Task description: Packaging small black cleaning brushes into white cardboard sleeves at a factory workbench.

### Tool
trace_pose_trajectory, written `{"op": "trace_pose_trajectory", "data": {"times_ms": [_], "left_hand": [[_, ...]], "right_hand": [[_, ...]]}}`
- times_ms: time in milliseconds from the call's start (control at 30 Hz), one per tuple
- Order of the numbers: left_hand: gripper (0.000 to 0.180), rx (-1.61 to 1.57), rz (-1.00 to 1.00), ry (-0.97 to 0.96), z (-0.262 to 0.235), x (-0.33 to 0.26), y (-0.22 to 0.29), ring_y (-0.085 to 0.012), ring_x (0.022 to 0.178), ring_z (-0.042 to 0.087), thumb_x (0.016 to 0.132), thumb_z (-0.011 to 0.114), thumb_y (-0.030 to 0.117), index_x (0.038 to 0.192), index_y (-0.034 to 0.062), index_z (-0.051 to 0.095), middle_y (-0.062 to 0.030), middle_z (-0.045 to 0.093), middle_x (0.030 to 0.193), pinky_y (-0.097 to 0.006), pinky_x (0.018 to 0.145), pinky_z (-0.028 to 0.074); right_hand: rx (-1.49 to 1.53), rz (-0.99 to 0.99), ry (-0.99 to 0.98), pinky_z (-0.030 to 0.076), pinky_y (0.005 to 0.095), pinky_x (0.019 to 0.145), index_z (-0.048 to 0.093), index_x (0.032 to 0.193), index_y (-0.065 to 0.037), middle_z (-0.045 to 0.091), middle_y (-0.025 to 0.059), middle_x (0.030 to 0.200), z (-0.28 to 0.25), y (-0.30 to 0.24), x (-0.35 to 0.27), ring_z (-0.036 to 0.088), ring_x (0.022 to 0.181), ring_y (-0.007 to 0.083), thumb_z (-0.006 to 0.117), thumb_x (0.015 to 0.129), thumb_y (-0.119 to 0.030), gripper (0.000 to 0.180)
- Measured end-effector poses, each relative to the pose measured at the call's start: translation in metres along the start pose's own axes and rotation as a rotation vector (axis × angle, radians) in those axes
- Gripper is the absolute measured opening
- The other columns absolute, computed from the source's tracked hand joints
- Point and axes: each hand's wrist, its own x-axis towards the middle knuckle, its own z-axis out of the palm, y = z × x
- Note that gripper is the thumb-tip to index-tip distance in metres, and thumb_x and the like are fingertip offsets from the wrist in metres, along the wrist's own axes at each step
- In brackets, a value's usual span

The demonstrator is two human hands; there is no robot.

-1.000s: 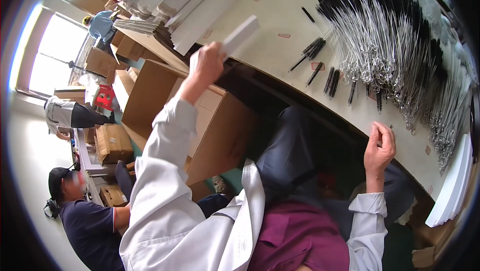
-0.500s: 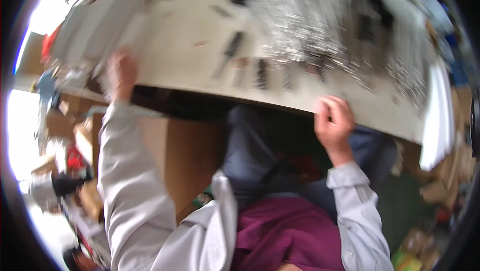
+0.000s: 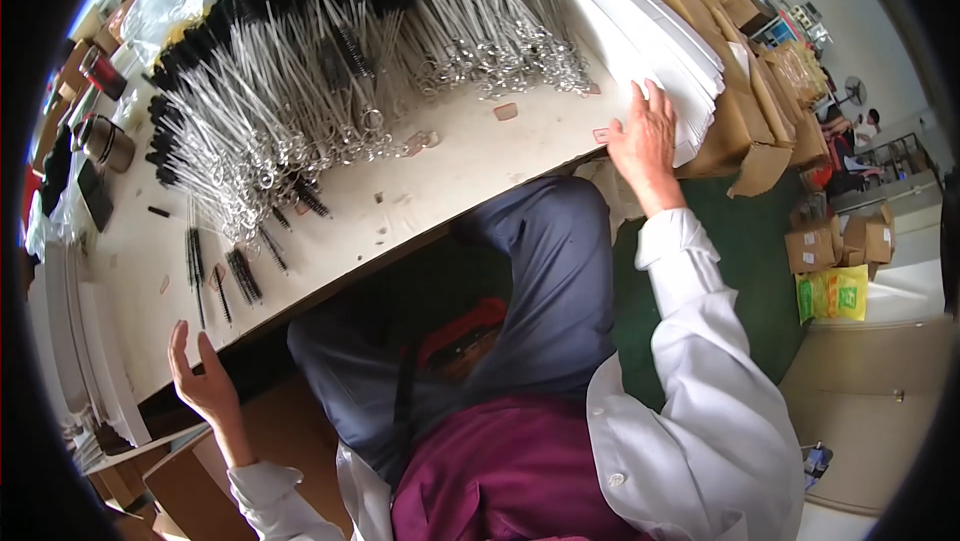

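Observation:
My right hand (image 3: 648, 141) is open at the table's right end, its fingers stretched out against the near edge of a stack of flat white sheets or cartons (image 3: 655, 46). I cannot tell if the fingertips press on the stack. My left hand (image 3: 207, 391) hangs open and empty off the table's front left edge, thumb and fingers apart. Nearest to it lie several loose short black brushes (image 3: 242, 276). Beyond them spreads a large pile of wire-handled brushes (image 3: 270, 91), black bristles at the far end and looped metal handles toward me.
Another white stack (image 3: 90, 341) stands at the table's (image 3: 440, 176) left end. Further back are a metal mug (image 3: 105, 141), a dark red can (image 3: 103, 73) and clear plastic bags (image 3: 170, 1). Cardboard boxes (image 3: 735, 81) stand right of the table. A carton (image 3: 270, 441) sits below my left hand.
The view has swung to the right. My right hand has gone from the table's front edge to the right white stack. My left hand has left the left stack.

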Motion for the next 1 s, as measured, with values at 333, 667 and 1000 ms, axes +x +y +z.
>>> {"op": "trace_pose_trajectory", "data": {"times_ms": [333, 667, 1000], "left_hand": [[0.032, -0.119, 0.004, -0.079, 0.026, -0.012, 0.059, -0.0315, 0.117, 0.067, 0.092, 0.069, 0.002, 0.124, 0.0021, 0.068, -0.0151, 0.07, 0.126, -0.04, 0.103, 0.05], [0.033, -0.178, -0.011, -0.132, 0.032, -0.015, 0.084, -0.0291, 0.116, 0.068, 0.09, 0.069, -0.001, 0.123, 0.0008, 0.067, -0.0138, 0.071, 0.124, -0.038, 0.103, 0.05], [0.034, -0.198, -0.002, -0.161, 0.032, -0.018, 0.098, -0.0297, 0.114, 0.069, 0.09, 0.069, -0.001, 0.124, 0.0001, 0.067, -0.0144, 0.071, 0.124, -0.038, 0.102, 0.05]], "right_hand": [[-0.147, -0.08, -0.017, 0.035, 0.0488, 0.116, 0.052, 0.139, 0.006, 0.049, 0.0237, 0.144, 0.015, 0.07, -0.004, 0.045, 0.136, 0.0407, 0.061, 0.089, -0.007, 0.052], [-0.138, -0.109, 0.015, 0.034, 0.0484, 0.116, 0.048, 0.141, 0.003, 0.046, 0.0221, 0.149, 0.018, 0.08, -0.008, 0.045, 0.136, 0.0392, 0.067, 0.086, -0.005, 0.059], [-0.166, -0.057, 0.071, 0.035, 0.0502, 0.115, 0.053, 0.139, 0.0, 0.048, 0.0192, 0.148, -0.005, 0.086, -0.01, 0.047, 0.135, 0.0382, 0.07, 0.083, -0.007, 0.059]]}}
